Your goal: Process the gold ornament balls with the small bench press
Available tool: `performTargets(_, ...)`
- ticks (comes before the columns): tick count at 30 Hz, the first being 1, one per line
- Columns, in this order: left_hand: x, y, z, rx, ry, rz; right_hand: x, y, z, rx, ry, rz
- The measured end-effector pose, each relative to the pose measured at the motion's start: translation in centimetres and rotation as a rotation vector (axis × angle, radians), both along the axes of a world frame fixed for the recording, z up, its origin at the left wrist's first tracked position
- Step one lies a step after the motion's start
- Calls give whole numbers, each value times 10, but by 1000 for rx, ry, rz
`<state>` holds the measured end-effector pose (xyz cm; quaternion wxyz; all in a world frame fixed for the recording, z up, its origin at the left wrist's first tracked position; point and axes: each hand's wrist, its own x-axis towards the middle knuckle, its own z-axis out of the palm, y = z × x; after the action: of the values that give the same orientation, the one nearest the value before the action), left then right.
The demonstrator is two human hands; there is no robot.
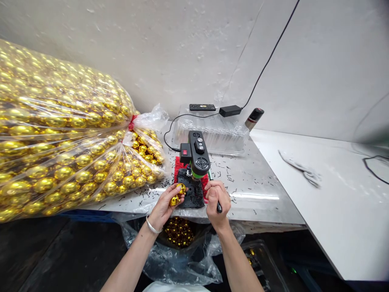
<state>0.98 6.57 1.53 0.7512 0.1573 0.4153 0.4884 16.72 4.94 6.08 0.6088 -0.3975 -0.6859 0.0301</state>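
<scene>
Two small shiny gold balls [174, 200] are pinched in the fingers of my left hand [165, 205], just in front of a small black bench press [199, 152]. My right hand [218, 201] is wrapped round a lever handle [219, 208] with a black grip, at the right side of the press. The press has a red switch, round vents and a green ring under its head. Its black base [194, 194] stands on a red mat [178, 164]. The spot under the head is partly hidden.
Large clear bags of gold balls [60, 154] fill the left. Behind the press stand a clear plastic tray [212, 136], a power adapter [230, 110] and a spray can [254, 117]. Below the table edge hangs an open bag with gold balls [179, 232]. A glove [300, 168] lies right.
</scene>
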Motion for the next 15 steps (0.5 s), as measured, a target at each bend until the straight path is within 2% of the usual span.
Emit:
performTargets(5, 12, 6, -2, 125, 201, 43, -1, 1, 8, 3, 8, -1)
performTargets(12, 21, 18, -18, 340, 579, -45, -1, 3, 30, -40, 29, -3)
performTargets(15, 21, 20, -19, 449, 748, -76, -1, 4, 35, -56, 26, 2)
